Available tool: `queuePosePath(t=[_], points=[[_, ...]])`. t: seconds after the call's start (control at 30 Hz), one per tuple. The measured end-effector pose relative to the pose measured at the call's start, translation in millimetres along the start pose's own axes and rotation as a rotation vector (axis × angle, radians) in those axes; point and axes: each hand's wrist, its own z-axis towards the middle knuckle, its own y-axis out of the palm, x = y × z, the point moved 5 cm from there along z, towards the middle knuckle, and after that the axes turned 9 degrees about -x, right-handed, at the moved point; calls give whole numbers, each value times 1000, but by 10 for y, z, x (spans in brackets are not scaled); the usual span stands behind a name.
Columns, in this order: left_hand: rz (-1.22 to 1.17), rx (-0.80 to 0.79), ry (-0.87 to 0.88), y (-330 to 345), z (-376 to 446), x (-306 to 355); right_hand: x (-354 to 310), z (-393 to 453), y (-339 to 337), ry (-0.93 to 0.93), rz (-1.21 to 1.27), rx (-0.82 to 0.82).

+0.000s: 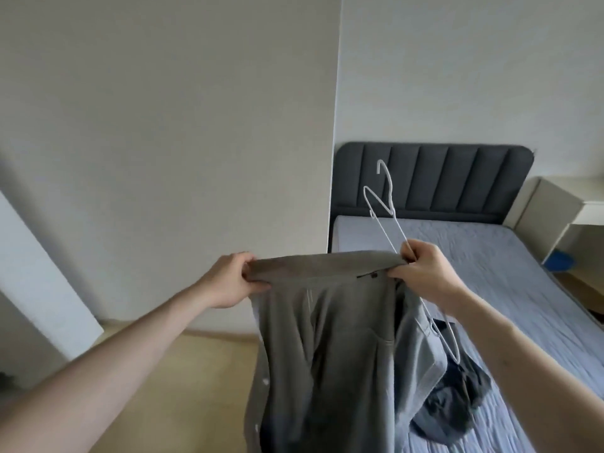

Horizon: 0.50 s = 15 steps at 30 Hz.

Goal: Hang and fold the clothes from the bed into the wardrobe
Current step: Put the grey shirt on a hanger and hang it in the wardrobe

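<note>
Both hands are holding up gray pants [327,338] by the top edge, over the bed's [490,273] near side. The left hand [233,277] is pinching one corner. The right hand [425,273] is gripping the other corner and a white hanger [389,220]. Dark clothes [457,397] are lying on the bed behind the pants. A white wall [163,125] is standing on the left, blocking part of the headboard [434,181]. A white stand [562,207] is sitting beside the bed.

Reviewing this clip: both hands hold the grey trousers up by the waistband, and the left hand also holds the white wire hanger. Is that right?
Not quite. The head view shows the white wire hanger in the right hand, not the left hand. The rest stands: both hands hold the grey trousers up by the waistband, the right hand pinching hanger and cloth together.
</note>
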Motion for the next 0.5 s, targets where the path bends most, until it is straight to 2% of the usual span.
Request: queuePosePath(t=[0.07,0.2,0.33,0.4,0.47,0.5], points=[[-298,41,-47,-102,-27,-148,-195,0,-4,-23,-60,-7],[-622,59,-58,-363,-112,-73,-456,-31,29,-29,-166,-17],[-855,-40,71,-632,-250,237,-589,-61,87,-18,-220,-9],[-686,-191,142,-733,-346,373,-672,-93,138,-42,-264,1],[-307,-326,159,-733,-445,430,-737,-123,193,-67,-307,-1],[-117,-333,117,-726,-447,403,-740,-129,201,-69,-314,-8]])
